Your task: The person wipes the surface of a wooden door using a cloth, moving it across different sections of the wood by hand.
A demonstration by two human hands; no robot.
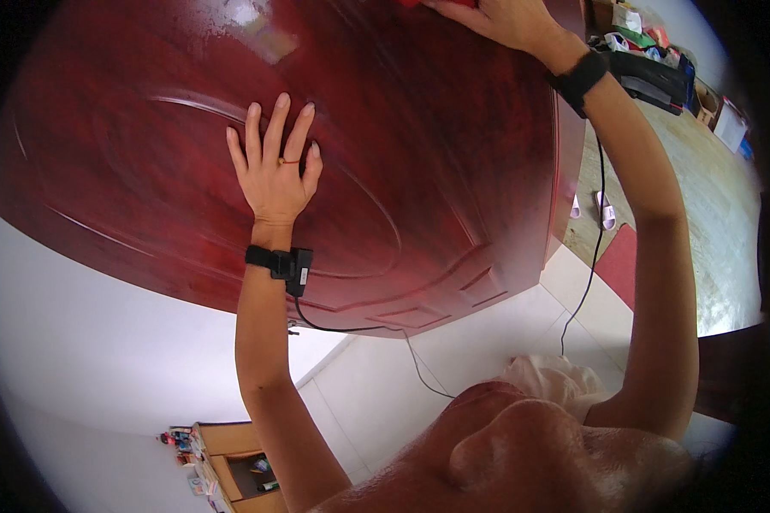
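My left hand (278,175) lies flat on a glossy dark red door (436,179) with raised oval and panel mouldings. Its fingers are spread and hold nothing; a thin ring is on one finger. High on the door near its right edge, my right hand (509,24) reaches to the upper rim of the view. Under its stretched thumb shows a bit of bright red cloth (412,2), pressed to the door; the other fingers are mostly cut off. A whitish glare and a pale patch (269,41) mark the door's surface above my left hand.
Black straps with cables (590,274) sit on both wrists; the cables hang past the door. Right of the door are slippers (605,210), a red mat (618,263) and piled items (650,64). A wooden cabinet (231,445) stands lower left, beside white wall.
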